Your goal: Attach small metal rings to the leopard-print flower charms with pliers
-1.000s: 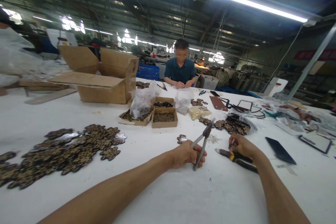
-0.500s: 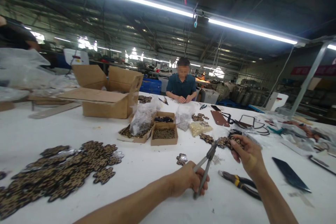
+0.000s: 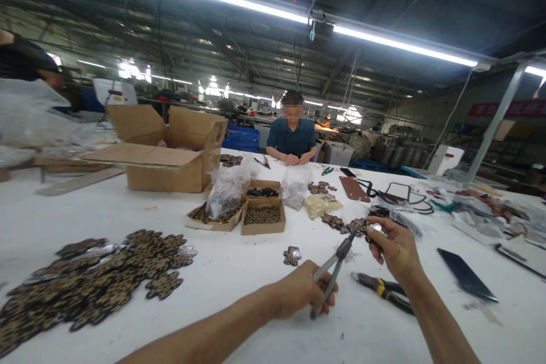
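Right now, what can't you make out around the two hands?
- Head view: the small piece in the right hand, hidden by its fingers.
- The pliers tips in the left hand: too small to tell open or closed.
- The black-and-yellow pliers: handles hidden behind the right wrist.
- The leopard-print pile: cut off by the left edge.

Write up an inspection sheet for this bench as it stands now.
Surface: white table, bare in front.
Job's things: grey pliers in left hand; small leopard-print piece pinched in right hand.
Clutter: leopard-print flower pile, small trays, large carton, yellow-handled pliers, phone.
Cables: dark loops at the far side.
Surroundings: seated person opposite; factory hall.
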Tool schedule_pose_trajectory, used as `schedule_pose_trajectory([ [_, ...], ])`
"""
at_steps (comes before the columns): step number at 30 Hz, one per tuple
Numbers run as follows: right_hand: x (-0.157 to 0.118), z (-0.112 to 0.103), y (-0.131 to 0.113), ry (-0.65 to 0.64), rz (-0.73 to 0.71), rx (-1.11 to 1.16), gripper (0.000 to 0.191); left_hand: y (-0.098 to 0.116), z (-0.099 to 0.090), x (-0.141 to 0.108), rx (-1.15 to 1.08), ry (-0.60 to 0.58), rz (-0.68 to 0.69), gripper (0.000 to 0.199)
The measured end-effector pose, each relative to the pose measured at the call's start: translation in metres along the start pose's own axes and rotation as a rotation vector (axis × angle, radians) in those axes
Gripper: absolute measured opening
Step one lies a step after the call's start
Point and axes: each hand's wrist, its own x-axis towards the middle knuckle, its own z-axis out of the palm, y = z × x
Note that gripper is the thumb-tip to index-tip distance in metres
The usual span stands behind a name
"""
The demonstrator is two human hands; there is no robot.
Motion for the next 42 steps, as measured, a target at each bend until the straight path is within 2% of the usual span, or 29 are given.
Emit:
schedule_pose_trajectory([
  [10,0.001,-0.002,0.003,-0.004,0.037,-0.007,0.051,0.001,0.004,-0.002,0.063,0.037,-0.008,0.039],
  [21,-0.009,-0.003,-0.022,0.021,0.095,-0.039,0.042,0.003,0.008,-0.004,0.146,0.063,-0.050,0.037],
  [34,-0.001,-0.011,-0.005,0.026,0.082,-0.023,0.039,0.005,0.010,-0.004,0.159,0.051,-0.047,0.037],
  [38,-0.002,-0.010,-0.007,0.051,0.086,-0.026,0.039,0.007,0.015,-0.006,0.256,0.106,-0.086,0.038],
  [42,-0.001,-0.011,-0.009,0.052,0.064,-0.096,0.035,0.015,0.024,-0.017,0.545,0.249,-0.062,0.032],
])
